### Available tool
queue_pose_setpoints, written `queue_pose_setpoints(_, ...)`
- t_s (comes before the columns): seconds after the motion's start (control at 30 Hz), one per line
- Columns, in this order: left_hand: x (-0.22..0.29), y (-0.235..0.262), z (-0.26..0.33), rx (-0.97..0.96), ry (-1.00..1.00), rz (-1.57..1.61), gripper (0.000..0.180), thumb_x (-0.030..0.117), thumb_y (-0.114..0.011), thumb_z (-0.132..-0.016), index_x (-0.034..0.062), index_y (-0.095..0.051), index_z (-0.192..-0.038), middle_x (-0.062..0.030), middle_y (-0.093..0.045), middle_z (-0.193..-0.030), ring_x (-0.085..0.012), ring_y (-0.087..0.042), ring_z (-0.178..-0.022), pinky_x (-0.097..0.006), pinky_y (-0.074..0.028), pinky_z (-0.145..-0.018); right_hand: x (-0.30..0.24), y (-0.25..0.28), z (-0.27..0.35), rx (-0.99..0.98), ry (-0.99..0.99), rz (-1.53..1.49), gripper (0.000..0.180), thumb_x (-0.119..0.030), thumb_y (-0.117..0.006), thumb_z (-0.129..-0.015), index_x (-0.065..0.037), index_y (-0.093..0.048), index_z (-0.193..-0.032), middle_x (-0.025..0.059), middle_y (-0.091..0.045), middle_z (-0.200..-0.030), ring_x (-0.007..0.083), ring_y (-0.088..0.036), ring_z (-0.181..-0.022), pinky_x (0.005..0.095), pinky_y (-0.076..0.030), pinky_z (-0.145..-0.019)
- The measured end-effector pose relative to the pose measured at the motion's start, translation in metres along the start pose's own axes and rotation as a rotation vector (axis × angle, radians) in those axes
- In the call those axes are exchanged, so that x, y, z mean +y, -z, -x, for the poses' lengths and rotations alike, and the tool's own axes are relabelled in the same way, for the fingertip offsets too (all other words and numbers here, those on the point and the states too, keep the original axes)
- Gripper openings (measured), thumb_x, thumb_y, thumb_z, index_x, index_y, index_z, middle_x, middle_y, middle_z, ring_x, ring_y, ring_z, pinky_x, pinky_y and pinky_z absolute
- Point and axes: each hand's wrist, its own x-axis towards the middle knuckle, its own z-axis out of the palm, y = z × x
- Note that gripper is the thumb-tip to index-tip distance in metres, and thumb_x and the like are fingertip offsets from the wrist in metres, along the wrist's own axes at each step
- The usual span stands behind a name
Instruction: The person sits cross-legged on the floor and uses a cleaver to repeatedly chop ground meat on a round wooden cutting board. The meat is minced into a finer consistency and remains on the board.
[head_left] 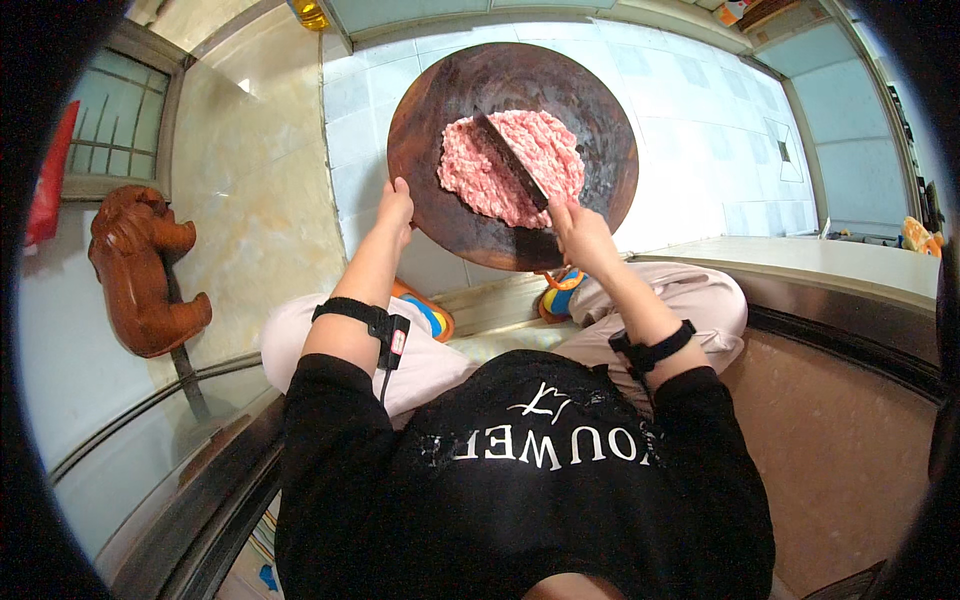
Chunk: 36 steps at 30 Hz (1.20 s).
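A round dark wooden chopping board lies in front of my knees. Pink minced meat is spread in a flat mound over its middle. My right hand is closed round the handle of a cleaver, at the near right part of the board. The blade runs from my hand toward the far left, across the meat, with its thin dark spine facing up. My left hand grips the board's left rim; its thumb shows on the edge and the other fingers are hidden below.
A carved brown wooden animal figure lies at the left. Colourful slippers are on my feet under the near rim. Pale tiled floor stretches to the right and beyond the board. A ledge with a metal track runs along the right.
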Motion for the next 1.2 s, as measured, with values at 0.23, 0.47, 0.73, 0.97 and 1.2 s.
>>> queue_pose_setpoints(0.23,-0.008,0.001,-0.011,-0.060,-0.094,0.136,0.044,0.031,-0.027,-0.097,0.0105,-0.025,-0.135,-0.0097,-0.037,-0.133,-0.0256,-0.040,-0.117,-0.040,-0.037,-0.093,-0.003,0.003,-0.001,0.010,-0.158,-0.143,0.045,-0.040,-0.037,-0.093,-0.001,-0.050,-0.074,0.0059,-0.048,-0.049,0.0154,-0.049,-0.041,0.0293,-0.040,-0.043)
queue_pose_setpoints(0.47,-0.006,-0.002,-0.008,-0.016,-0.076,0.113,0.041,0.028,-0.027,-0.097,0.0122,-0.026,-0.135,-0.0096,-0.038,-0.133,-0.0247,-0.040,-0.117,-0.039,-0.036,-0.094,-0.003,0.004,-0.004,0.021,-0.137,-0.090,0.047,-0.041,-0.037,-0.091,0.001,-0.054,-0.077,0.0141,-0.054,-0.056,0.0245,-0.057,-0.048,0.0362,-0.045,-0.051)
queue_pose_setpoints(0.73,-0.005,-0.001,-0.005,-0.045,-0.058,0.144,0.041,0.029,-0.027,-0.097,0.0136,-0.025,-0.135,-0.0094,-0.038,-0.132,-0.0247,-0.041,-0.116,-0.040,-0.036,-0.094,-0.015,0.019,-0.008,0.016,-0.214,-0.124,0.048,-0.041,-0.039,-0.090,0.003,-0.056,-0.080,0.0215,-0.059,-0.066,0.0370,-0.060,-0.063,0.0427,-0.046,-0.065)
queue_pose_setpoints(0.97,-0.003,-0.003,-0.003,-0.001,-0.054,0.067,0.041,0.030,-0.027,-0.097,0.0145,-0.025,-0.135,-0.0087,-0.040,-0.131,-0.0249,-0.044,-0.113,-0.041,-0.041,-0.089,-0.001,0.020,-0.016,0.014,-0.203,-0.147,0.048,-0.042,-0.037,-0.091,0.000,-0.055,-0.077,0.0157,-0.054,-0.059,0.0305,-0.055,-0.059,0.0377,-0.043,-0.055)
queue_pose_setpoints(1.2,-0.010,0.002,-0.017,-0.125,-0.058,0.149,0.040,0.034,-0.026,-0.096,0.0201,-0.024,-0.134,-0.0048,-0.037,-0.133,-0.0250,-0.042,-0.117,-0.047,-0.040,-0.089,0.004,0.025,-0.018,0.019,-0.213,-0.066,0.051,-0.044,-0.037,-0.090,0.002,-0.057,-0.080,0.0165,-0.056,-0.056,0.0286,-0.060,-0.051,0.0380,-0.047,-0.054)
